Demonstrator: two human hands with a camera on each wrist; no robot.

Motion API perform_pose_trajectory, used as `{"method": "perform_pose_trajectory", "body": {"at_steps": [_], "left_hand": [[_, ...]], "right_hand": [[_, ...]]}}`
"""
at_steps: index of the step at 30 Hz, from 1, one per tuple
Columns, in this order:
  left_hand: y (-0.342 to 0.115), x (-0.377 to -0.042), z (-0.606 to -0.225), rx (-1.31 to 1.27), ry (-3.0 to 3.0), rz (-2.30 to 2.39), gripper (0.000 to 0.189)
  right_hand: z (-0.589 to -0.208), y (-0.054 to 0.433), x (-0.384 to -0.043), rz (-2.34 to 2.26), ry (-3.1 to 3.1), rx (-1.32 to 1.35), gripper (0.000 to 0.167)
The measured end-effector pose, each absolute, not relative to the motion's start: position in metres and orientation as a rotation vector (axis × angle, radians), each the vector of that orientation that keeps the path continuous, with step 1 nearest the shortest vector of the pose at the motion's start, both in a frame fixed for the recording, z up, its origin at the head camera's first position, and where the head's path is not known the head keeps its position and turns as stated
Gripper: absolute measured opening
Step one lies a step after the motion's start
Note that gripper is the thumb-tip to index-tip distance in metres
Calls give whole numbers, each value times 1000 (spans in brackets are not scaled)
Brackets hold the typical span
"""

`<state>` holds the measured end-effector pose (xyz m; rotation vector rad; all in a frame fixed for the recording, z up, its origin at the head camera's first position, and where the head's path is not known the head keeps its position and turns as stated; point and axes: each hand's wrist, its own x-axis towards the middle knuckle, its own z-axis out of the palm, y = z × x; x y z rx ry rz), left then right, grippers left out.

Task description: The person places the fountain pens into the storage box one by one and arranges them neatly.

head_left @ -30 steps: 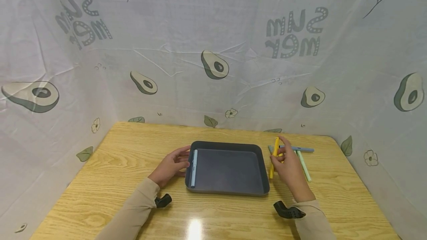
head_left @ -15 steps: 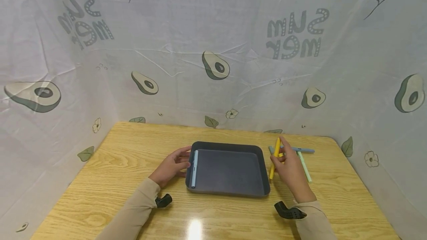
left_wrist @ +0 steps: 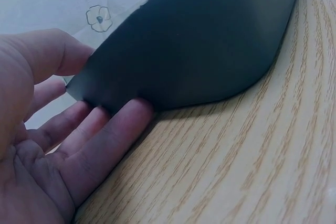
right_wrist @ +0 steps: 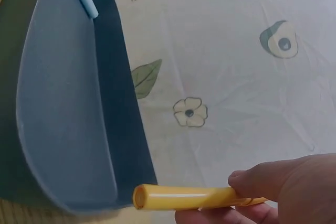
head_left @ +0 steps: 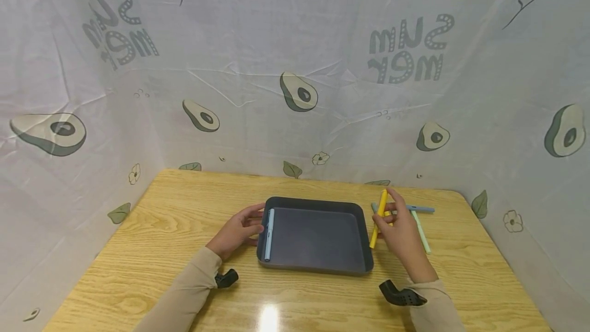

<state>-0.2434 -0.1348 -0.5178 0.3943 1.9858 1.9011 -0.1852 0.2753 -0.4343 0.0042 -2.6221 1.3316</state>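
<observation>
A dark grey rectangular tray (head_left: 318,240) rests on the table, with a light blue pen (head_left: 269,234) lying along its left inner wall. At the tray's left side my left hand (head_left: 236,230) holds the edge; in the left wrist view the thumb is at the rim and the fingers (left_wrist: 113,137) touch the outer wall. Just beyond the right rim, my right hand (head_left: 397,226) pinches a yellow pen (head_left: 380,216) between thumb and fingers. The pen is tilted, its lower end close to the tray's right wall. In the right wrist view its round end (right_wrist: 139,196) faces the tray.
Around and behind my right hand lie a blue pen (head_left: 421,209), a pale green pen (head_left: 421,233) and a grey-green pen (head_left: 374,207), partly hidden. A bit of yellow shows behind the fingers. A printed curtain (head_left: 249,127) hangs behind the wooden table (head_left: 184,204).
The lower end of the yellow pen has swung slightly left towards the tray's rim. My left hand and the tray stay nearly in place; the head view has shifted slightly.
</observation>
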Motion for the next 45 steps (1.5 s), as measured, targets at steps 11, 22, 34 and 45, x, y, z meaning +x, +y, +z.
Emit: {"method": "perform_pose_trajectory", "body": {"at_steps": [11, 22, 34, 45], "left_hand": [[-134, -244, -521, 398, 1986, 1910, 66], [-134, -244, -520, 393, 1993, 1908, 65], [-133, -241, -518, 381, 1982, 1921, 65], [-133, -240, -515, 365, 1983, 1931, 66]], "right_hand": [[-428, 261, -180, 1444, -2602, 29, 82], [-432, 247, -182, 1417, -2617, 56, 81], [-442, 237, -180, 1335, -2588, 123, 76], [-446, 232, -180, 1372, -2584, 105, 74]]}}
